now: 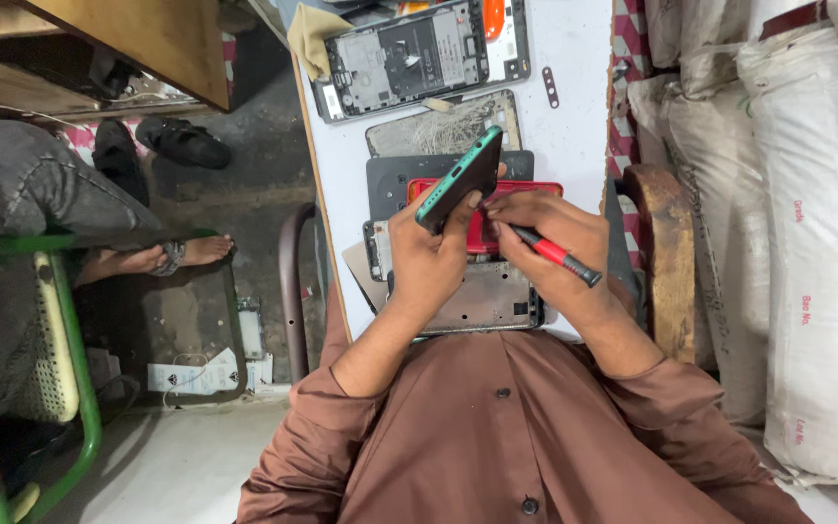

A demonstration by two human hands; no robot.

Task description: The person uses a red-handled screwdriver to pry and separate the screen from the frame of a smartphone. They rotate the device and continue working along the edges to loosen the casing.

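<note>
Two hands work a green phone over a cluttered white bench.

The left hand [429, 254] clasps the green phone [458, 180], tilted up on edge toward 1 o'clock, above the bench's [574, 58] middle. The right hand [545, 233], at 3 o'clock of the phone, is clenched round a red-and-black screwdriver [555, 255] whose handle points to 4 o'clock; its tip is hidden. Under the hands lie a red case [482, 189] and a bare metal frame [492, 301]; at 12 o'clock lies an opened phone [409, 58].
</note>
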